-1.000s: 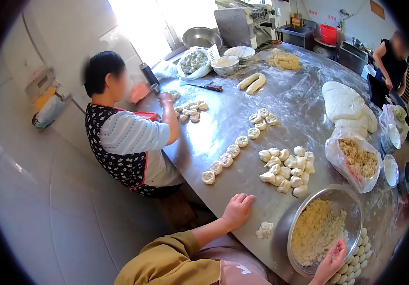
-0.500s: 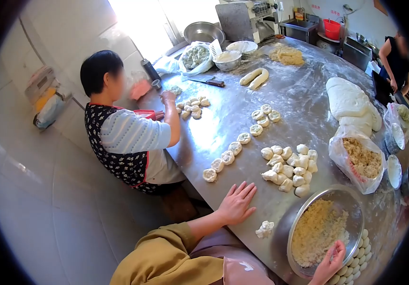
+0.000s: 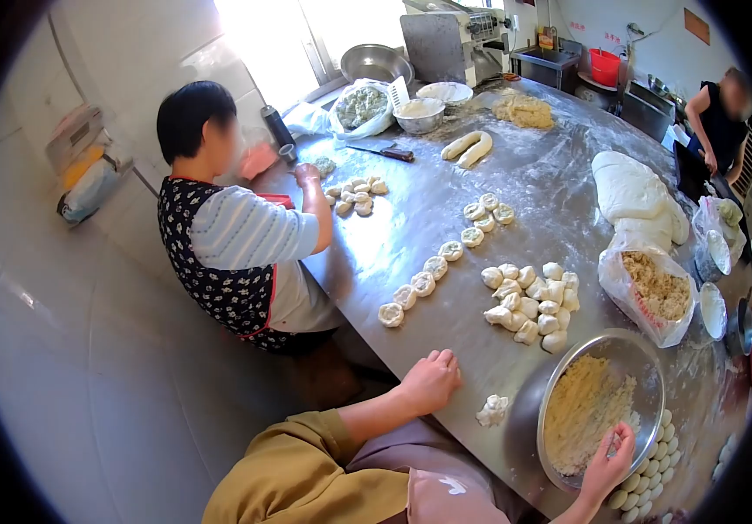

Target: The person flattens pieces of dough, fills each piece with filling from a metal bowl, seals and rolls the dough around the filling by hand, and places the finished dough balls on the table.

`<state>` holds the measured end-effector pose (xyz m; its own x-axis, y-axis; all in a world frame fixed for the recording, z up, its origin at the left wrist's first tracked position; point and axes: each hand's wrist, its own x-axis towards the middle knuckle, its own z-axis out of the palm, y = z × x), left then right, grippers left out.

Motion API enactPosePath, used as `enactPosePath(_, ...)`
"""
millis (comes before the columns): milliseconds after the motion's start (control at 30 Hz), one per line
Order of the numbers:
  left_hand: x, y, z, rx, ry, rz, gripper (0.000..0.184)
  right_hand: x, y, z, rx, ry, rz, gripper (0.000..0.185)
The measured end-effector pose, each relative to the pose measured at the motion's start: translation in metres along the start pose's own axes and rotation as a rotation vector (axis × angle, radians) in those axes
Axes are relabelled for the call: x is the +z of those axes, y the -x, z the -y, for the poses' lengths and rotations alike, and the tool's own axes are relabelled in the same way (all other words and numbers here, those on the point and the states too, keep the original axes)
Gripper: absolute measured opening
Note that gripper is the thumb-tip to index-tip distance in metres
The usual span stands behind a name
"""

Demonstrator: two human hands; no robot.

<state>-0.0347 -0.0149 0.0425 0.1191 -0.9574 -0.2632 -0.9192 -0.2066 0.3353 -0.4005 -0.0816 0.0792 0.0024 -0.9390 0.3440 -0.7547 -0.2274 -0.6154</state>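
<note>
My left hand [image 3: 431,382] rests on the metal table near its front edge, fingers curled in, and nothing shows in it. To its right lies a small white scrap of dough [image 3: 492,410]. Over the right side of a wide steel bowl [image 3: 655,371] is my right hand [image 3: 614,456], its fingers pinched together; what they hold, if anything, I cannot make out. Crumbly yellow and whitish filling [image 3: 581,406] covers the bottom of the bowl. Behind the bowl sits a cluster of dough lumps [image 3: 529,306].
Flattened filled rounds [image 3: 423,283] form a line. Small dough balls [image 3: 653,476] lie right of the bowl. Farther back are a bag of filling [image 3: 655,288], a large dough mass [image 3: 634,192] and a knife [image 3: 389,153]. One person [image 3: 227,227] works at left; another [image 3: 725,122] stands far right.
My left hand has gone from lying flat with fingers spread to curled closed. My right hand stays at the bowl's right side, fingers pinched. The view has shifted slightly.
</note>
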Motion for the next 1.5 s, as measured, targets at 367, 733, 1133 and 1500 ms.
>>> enactPosePath(367, -0.043, 0.0, -0.024, -0.068, 1.572, 0.119, 0.021, 0.001, -0.001, 0.006, 0.027, -0.031, 0.052, 0.022)
enactPosePath(733, -0.021, -0.048, -0.174, 0.106, 2.005, 0.772, 0.031, 0.006, -0.004, 0.001, -0.009, -0.044, 0.115, 0.024)
enactPosePath(1133, 0.012, -0.073, -0.198, 0.111, 2.031, 0.638, 0.041, -0.001, -0.014, 0.02, 0.151, -0.012, 0.252, 0.023)
enactPosePath(1500, -0.007, -0.064, -0.192, 0.008, 2.151, 0.619, 0.031, -0.001, -0.043, -0.026, -0.031, 0.409, 0.24, 0.042)
